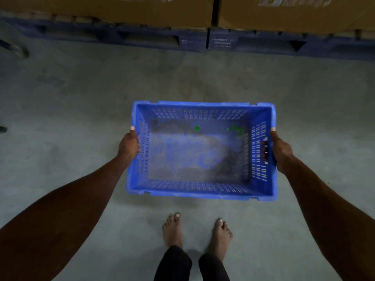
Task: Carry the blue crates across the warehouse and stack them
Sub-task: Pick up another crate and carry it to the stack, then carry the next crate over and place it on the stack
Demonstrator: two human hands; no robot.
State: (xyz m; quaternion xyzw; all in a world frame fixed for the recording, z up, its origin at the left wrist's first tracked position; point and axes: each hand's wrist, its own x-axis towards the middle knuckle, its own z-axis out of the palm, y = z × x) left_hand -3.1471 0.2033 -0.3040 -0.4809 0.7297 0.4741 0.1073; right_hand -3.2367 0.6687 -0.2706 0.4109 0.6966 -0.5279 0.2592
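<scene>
A blue crate (199, 187) with slotted walls is held level above the concrete floor, straight in front of me. Its bottom is dusty, with a few green scraps near the far right corner. My left hand (129, 146) grips the crate's left end, thumb over the rim. My right hand (281, 150) grips the right end, its fingers showing through the handle slot. No other blue crate is in view.
Dark blue pallets (223, 40) carrying large brown cardboard boxes (125, 11) run along the far side. Grey concrete floor (81, 98) lies between them and me. My bare feet (172, 230) stand just behind the crate. A dark object (16, 48) sits at the far left.
</scene>
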